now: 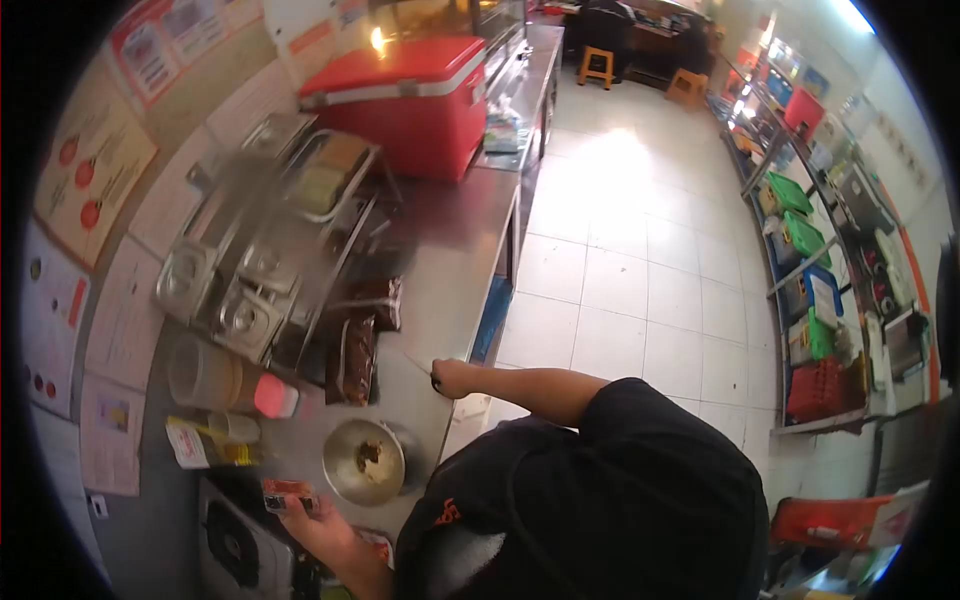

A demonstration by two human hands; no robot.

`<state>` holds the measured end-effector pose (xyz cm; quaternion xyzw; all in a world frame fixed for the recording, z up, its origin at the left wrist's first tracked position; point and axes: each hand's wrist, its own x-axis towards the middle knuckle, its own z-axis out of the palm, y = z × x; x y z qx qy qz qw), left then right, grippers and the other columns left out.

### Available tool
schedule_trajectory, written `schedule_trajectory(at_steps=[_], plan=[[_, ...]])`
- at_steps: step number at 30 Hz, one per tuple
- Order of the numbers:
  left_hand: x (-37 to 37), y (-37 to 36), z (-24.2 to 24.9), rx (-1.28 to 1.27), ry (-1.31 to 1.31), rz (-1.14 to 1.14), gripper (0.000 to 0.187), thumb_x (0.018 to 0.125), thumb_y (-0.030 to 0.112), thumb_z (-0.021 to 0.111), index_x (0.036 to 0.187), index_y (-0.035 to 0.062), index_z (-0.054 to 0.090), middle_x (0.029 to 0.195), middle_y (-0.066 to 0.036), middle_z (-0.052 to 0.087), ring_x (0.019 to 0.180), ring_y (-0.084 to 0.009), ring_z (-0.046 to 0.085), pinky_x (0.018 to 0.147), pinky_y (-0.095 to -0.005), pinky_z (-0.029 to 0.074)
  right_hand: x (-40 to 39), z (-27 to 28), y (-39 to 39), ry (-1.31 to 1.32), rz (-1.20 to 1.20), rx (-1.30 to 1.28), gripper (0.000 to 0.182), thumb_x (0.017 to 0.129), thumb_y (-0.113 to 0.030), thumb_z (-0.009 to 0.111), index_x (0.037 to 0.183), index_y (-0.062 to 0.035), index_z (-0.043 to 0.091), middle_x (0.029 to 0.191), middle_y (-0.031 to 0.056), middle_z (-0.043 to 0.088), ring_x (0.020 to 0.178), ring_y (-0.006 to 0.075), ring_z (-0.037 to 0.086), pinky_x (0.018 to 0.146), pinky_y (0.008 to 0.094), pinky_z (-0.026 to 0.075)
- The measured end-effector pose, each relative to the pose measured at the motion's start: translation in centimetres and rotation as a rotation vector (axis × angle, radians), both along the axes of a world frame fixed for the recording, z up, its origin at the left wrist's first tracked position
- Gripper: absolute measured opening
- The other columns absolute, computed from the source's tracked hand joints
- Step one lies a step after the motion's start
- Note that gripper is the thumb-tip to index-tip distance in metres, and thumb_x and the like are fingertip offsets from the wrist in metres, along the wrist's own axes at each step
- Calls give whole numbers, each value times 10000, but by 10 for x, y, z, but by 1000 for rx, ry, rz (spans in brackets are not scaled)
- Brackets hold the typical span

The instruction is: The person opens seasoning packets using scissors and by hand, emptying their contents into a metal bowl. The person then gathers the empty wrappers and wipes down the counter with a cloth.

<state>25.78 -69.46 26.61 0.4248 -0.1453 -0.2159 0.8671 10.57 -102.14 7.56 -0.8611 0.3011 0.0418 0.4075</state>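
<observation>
Metal counter (420, 345): packet (290, 494) in left hand (318, 525), grip closed, near bowl (364, 461); right hand (455, 379), grip round black handle (435, 378).

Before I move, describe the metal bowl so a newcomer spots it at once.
Find the big red cooler on the steel counter. Come nearer, past two dark packets. Next comes the metal bowl, round and open, unlike the packets, with pale and dark contents.

Shiny metal bowl (364, 461); glossy red plastic cooler (420, 110); smooth metal counter (415, 340); glossy floor tiles (620, 280).
</observation>
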Motion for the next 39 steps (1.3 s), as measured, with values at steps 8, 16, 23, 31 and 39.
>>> schedule_trajectory(at_steps=[8,16,23,31,39], plan=[[-23,-86,49,-53,62,-318,493,855,98,738,1291,81,509,1214,-42,619,901,-108,622,495,-194,441,-41,96,-26,-737,-45,811,556,751,-138,844,1071,-122,390,875,44,642,746,116,587,630,265,457],[-64,-149,151,13,-395,-412,496,770,35,802,1181,57,525,988,-53,631,825,-134,644,519,-226,500,-60,356,0,-1089,346,432,574,734,-159,870,1109,-108,439,1063,75,656,858,109,571,704,268,490],[-77,-136,226,-37,-521,-310,395,745,52,842,1057,19,602,842,-36,648,629,-99,611,508,-230,498,-53,471,21,-1021,414,197,452,767,-76,822,1059,-92,478,865,55,679,760,100,651,684,192,500],[-69,-109,239,-83,-463,-519,264,846,105,757,1054,3,631,852,-27,650,579,-65,560,498,-186,426,-42,497,47,-1061,458,154,488,752,-180,848,1039,-94,463,871,57,670,829,99,638,721,223,496],[-60,-76,252,-114,-573,-323,246,876,7,648,1115,-21,598,888,-46,657,612,-47,560,520,-198,448,-47,534,17,-830,846,-373,674,715,-281,878,1255,-19,570,1082,91,651,1044,201,631,928,358,502]])
